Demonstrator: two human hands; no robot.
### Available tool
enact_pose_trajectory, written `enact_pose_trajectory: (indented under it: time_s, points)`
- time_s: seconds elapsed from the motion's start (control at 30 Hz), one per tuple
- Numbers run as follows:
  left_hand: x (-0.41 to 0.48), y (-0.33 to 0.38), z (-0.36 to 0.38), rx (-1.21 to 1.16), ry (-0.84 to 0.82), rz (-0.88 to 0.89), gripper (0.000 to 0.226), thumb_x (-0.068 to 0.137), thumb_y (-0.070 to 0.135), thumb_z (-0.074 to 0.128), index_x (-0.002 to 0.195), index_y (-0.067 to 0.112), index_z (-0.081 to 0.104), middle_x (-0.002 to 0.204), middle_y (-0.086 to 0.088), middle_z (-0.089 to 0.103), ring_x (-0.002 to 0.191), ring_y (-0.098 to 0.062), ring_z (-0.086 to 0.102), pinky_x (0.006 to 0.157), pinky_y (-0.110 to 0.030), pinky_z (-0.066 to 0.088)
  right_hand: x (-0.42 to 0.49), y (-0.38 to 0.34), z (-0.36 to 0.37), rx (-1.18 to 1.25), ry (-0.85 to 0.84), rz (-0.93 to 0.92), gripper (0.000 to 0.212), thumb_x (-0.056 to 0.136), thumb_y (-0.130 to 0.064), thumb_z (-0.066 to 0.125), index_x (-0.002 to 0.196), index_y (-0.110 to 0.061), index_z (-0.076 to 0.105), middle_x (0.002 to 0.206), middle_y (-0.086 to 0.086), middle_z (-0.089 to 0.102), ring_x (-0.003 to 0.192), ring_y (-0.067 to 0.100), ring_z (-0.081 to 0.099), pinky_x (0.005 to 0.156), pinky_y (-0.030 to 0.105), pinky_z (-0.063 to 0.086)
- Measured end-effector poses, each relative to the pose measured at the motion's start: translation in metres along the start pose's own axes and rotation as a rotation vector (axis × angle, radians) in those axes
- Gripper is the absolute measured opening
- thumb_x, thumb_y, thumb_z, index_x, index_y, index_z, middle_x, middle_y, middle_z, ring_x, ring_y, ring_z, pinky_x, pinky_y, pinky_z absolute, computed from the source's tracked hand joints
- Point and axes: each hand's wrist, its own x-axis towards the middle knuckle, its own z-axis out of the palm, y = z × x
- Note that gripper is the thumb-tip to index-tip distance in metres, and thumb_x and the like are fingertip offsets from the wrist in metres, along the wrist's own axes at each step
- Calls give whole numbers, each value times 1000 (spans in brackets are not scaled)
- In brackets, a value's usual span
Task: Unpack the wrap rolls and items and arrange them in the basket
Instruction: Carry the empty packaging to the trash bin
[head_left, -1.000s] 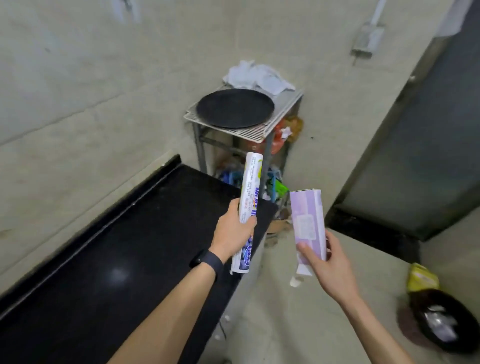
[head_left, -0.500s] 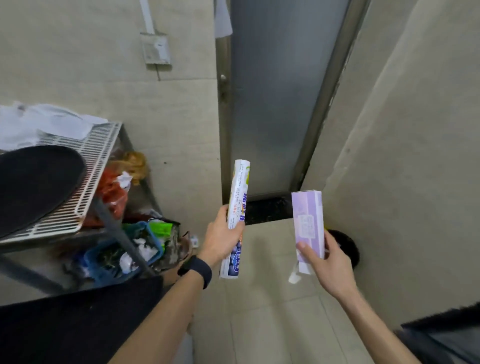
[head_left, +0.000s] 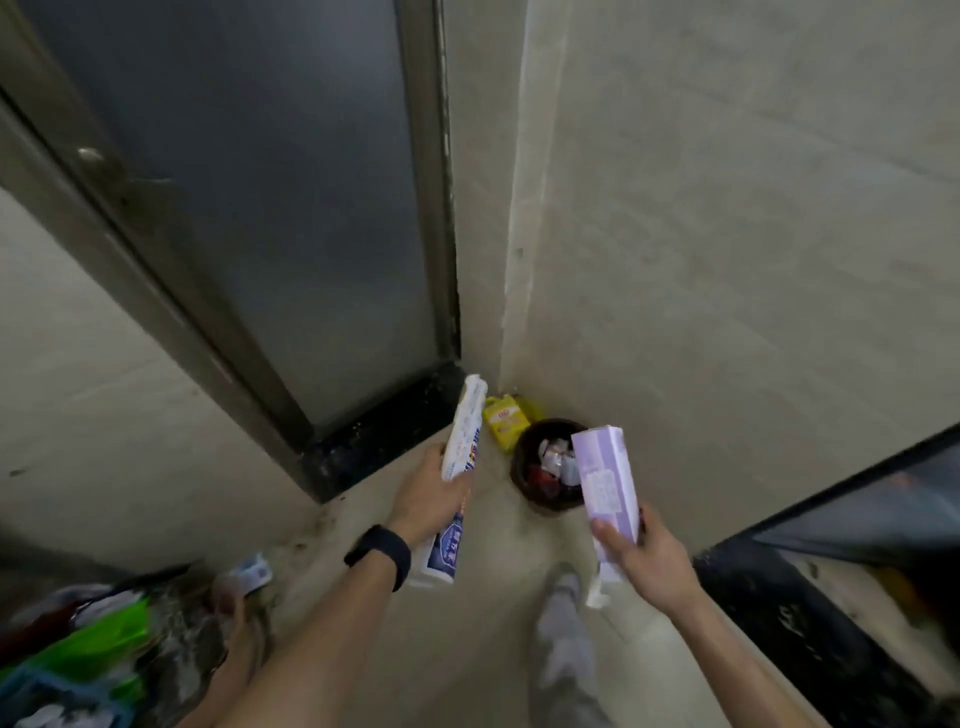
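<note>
Wrap roll (head_left: 458, 478), white with blue print, is gripped upright in the left hand (head_left: 427, 498), while an empty lilac box (head_left: 608, 486) is clasped in the right hand (head_left: 649, 561), above a dark waste bin (head_left: 524, 475) in the corner.

Honestly nothing here is readable. The wrap roll (head_left: 456, 478) in the left hand (head_left: 429, 494) has blue and red print along its side and a blue label block near the bottom end, but it's all blur. The purple box (head_left: 608, 483) in the right hand (head_left: 650, 561) carries a pale label patch, too smeared to read. The yellow packet (head_left: 503, 420) on the floor beyond the hands shows a small red mark, also illegible.
</note>
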Motion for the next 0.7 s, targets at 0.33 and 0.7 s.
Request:
enact_pose_trajectory:
  time_s: [0.33, 0.7]
  points:
    - [172, 26, 125, -32, -228, -503, 60, 70, 16, 68, 108, 23, 22, 91, -13, 63, 67, -23, 62, 57, -29, 50, 209, 55, -39, -286, -308, 168, 63, 94, -39, 59, 143, -8, 35, 131, 17, 53, 109, 32, 60, 88, 41, 52]
    - [291, -40, 228, 36, -213, -526, 46, 92, 11, 60, 133, 13, 39, 116, -12, 59, 97, -30, 63, 78, -40, 59, 351, 126, 36, -399, -437, 245, 60, 94, -41, 59, 141, -13, 34, 123, 14, 55, 96, 23, 55, 77, 32, 46]
